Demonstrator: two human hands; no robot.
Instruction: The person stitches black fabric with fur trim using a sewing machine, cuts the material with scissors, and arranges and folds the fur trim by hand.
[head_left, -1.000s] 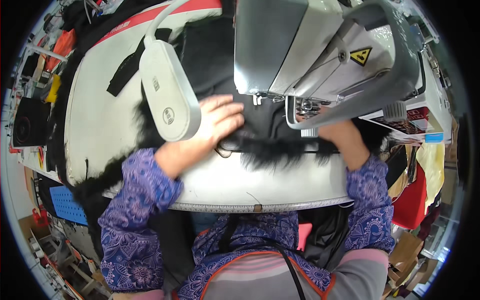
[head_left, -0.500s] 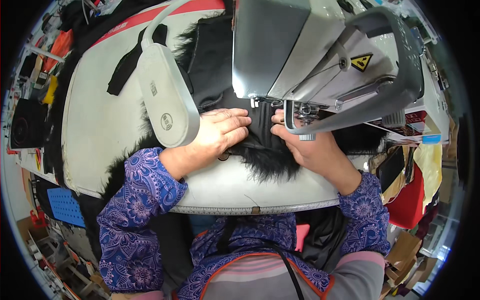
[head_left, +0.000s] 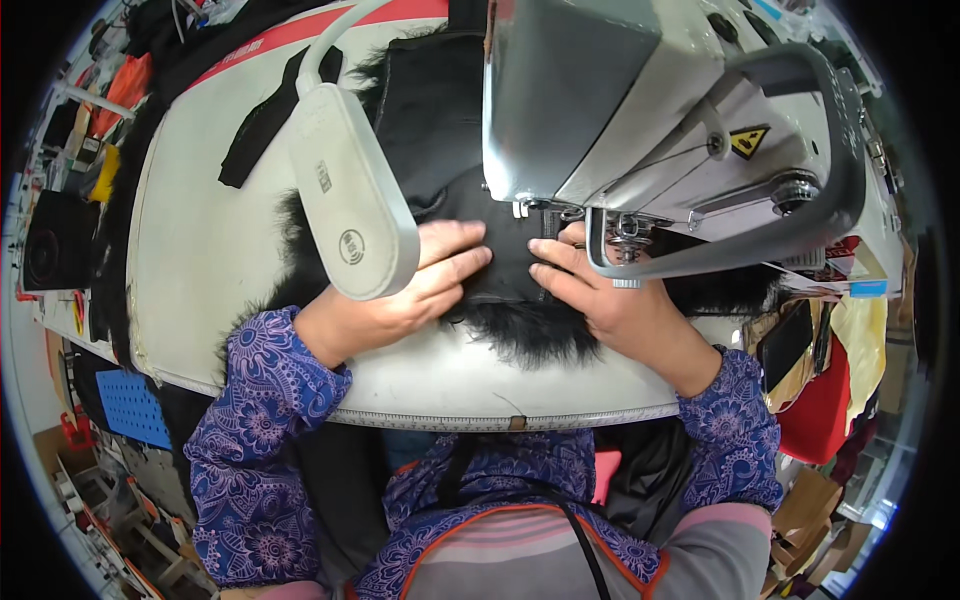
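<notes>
Head view, black fur fabric [head_left: 520, 335] running front-to-back under sewing machine [head_left: 640, 110], hands pressed flat.

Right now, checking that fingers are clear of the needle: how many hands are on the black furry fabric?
2. The left hand lies flat on the black furry fabric beside the lamp head; the right hand presses it under the sewing machine.

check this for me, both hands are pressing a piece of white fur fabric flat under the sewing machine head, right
Not quite: the fur fabric is black, not white, as the head view shows. The rest holds: the left hand and the right hand both press it flat on the table under the sewing machine head.
</notes>
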